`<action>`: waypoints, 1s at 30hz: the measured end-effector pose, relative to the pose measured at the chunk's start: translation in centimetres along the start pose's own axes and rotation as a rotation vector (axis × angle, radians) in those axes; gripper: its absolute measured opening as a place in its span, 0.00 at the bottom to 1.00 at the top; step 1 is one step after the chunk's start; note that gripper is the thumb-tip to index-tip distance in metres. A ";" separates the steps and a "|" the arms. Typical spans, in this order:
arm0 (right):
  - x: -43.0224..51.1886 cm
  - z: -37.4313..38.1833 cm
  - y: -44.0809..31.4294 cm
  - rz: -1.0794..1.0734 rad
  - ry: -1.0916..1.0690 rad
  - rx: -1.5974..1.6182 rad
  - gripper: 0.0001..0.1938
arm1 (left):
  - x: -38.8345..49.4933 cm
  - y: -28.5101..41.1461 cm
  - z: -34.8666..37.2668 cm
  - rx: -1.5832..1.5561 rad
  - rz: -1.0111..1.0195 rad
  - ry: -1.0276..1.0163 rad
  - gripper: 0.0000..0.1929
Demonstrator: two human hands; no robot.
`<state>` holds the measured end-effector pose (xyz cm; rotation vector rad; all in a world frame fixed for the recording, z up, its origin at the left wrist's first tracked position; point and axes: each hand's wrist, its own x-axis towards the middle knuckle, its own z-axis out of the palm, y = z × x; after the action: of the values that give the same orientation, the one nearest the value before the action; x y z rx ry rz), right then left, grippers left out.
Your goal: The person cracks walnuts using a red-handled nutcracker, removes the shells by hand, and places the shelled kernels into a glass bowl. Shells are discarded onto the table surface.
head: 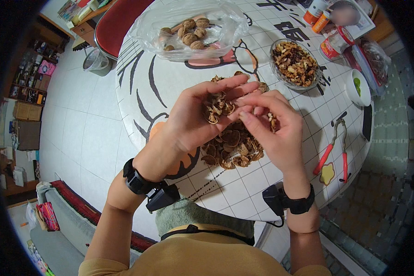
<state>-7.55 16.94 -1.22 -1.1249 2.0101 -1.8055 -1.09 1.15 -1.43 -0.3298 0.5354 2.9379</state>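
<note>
Palm up, my left hand [188, 119] cradles broken walnut shell pieces [218, 109]. My right hand [283, 134] meets its fingertips, thumb and forefinger close together; any small bit pinched there is hidden. A pale walnut kernel piece [272, 121] shows inside the curled fingers of that hand. Beneath both hands a heap of empty walnut shells [231, 145] lies on the table, partly covered by them. Beyond my right hand stands a clear glass bowl [278, 80] filled with walnut kernels [294, 62]. At the far side, an open clear plastic bag [227, 20] contains several whole walnuts [189, 38].
A red-handled nutcracker [326, 159] lies on the round table [252, 193] at right, near a phone [366, 122]. Behind are a white bowl [364, 98] with something green and a red-lidded jar [333, 46]. A red chair [124, 26] and bin [98, 63] stand left.
</note>
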 end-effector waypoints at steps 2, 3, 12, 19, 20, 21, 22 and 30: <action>-0.1 0.4 0.0 -0.022 -0.007 -0.043 0.11 | -0.1 -0.3 0.2 -0.002 -0.025 0.009 0.20; -0.1 0.4 0.0 -0.032 -0.019 -0.070 0.12 | -0.2 -0.4 0.4 -0.013 -0.036 -0.008 0.20; -0.1 0.5 0.5 -0.137 -0.032 -0.269 0.13 | -0.2 -0.6 0.3 -0.092 -0.059 -0.082 0.23; -0.1 0.0 0.4 -0.108 0.044 -0.280 0.13 | -0.6 -0.7 0.5 -0.086 -0.025 -0.021 0.21; -0.1 -0.1 0.3 -0.073 0.048 -0.273 0.13 | -0.6 -0.7 0.4 -0.092 -0.025 -0.025 0.21; 0.0 -0.2 0.4 -0.074 0.053 -0.275 0.12 | -0.6 -0.6 0.4 -0.098 -0.025 -0.029 0.21; 0.0 -0.2 0.4 -0.076 0.061 -0.268 0.12 | -0.7 -0.6 0.3 -0.104 -0.025 -0.034 0.21; 0.2 -0.1 0.5 -0.126 0.067 -0.290 0.09 | -1.0 -0.4 0.2 -0.049 -0.027 0.010 0.20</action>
<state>-7.92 16.91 -1.56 -1.3123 2.3472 -1.6644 -0.12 1.49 -1.12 -0.3543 0.4573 2.9287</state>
